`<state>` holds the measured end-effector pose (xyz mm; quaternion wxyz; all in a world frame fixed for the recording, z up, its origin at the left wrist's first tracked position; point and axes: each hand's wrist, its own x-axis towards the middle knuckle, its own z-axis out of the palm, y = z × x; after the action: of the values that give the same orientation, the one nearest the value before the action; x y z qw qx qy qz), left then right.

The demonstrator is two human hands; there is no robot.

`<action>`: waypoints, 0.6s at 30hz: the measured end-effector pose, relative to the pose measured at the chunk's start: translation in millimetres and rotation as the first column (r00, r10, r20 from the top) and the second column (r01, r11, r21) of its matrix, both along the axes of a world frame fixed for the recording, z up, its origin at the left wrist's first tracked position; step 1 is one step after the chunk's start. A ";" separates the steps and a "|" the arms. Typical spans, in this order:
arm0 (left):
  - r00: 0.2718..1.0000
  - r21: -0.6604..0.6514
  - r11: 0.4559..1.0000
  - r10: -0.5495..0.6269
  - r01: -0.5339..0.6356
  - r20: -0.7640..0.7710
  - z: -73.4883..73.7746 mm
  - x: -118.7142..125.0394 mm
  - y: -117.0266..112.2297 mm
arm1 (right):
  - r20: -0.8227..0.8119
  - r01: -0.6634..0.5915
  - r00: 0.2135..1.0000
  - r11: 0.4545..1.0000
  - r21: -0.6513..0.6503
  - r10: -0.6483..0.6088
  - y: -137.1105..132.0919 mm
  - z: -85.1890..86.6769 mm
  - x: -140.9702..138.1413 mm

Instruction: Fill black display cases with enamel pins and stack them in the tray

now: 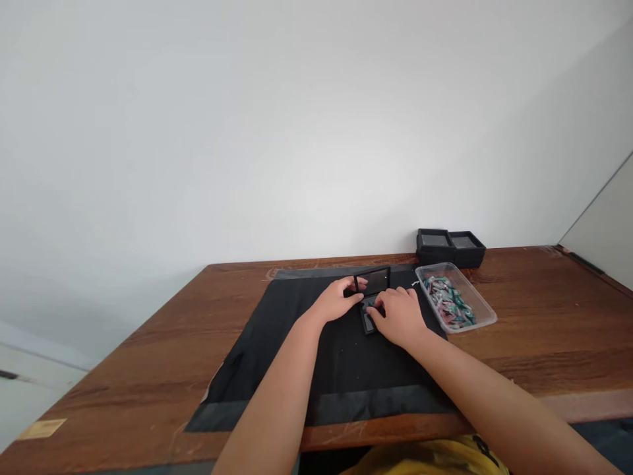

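Observation:
A small black case [369, 324] with a clear window lid [376, 282] lies opened on a black mat, its lid standing up. My left hand [337, 299] is at the case's left side, fingers behind the lid and thumb in front near the hinge, closed on it. Over the case's base, my right hand [399, 315] has its thumb and fingers drawn together at a small teal piece [370, 305]. The right fingers cover part of the base, so its inside shows only partly.
A clear plastic tub [482, 310] of small teal and pink pieces [451, 302] stands right of my right hand. Stacked black cases [450, 257] sit behind it by the wall. The black mat [277, 343] is taped to the wooden table [163, 356]. A white scrap lies near the tub.

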<state>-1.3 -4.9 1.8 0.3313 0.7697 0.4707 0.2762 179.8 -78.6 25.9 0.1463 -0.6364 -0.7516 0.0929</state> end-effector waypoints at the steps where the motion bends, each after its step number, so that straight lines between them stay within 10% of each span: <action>1: 1.000 0.007 1.000 0.006 -0.006 -0.005 0.2 0.3 -0.6 | 0.003 -0.005 1.000 1.000 0.007 0.005 0.7 -0.5 -0.2; 5: 0.998 0.055 0.997 0.062 -0.061 -0.021 2.9 0.4 -3.3 | -0.073 -0.020 0.997 1.000 0.024 0.022 4.4 -3.1 1.3; 8: 0.991 0.108 0.986 0.133 -0.130 -0.023 9.9 -2.6 -6.5 | -0.421 -0.010 0.907 1.000 0.029 0.021 7.7 -5.5 3.3; 14: 0.965 0.345 0.908 0.260 -0.237 -0.021 40.7 -8.8 -22.6 | -0.970 -0.064 0.242 0.997 -0.039 -0.022 9.3 -3.2 4.5; 18: 0.982 0.584 0.791 0.107 -0.180 0.157 56.4 3.6 -40.1 | -0.996 -0.071 0.066 0.996 -0.058 -0.053 3.3 4.8 4.9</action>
<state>2.3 -45.0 58.2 0.0776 0.7793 0.3973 0.4784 184.7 -75.3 30.7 0.5907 -0.4021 -0.4475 0.5377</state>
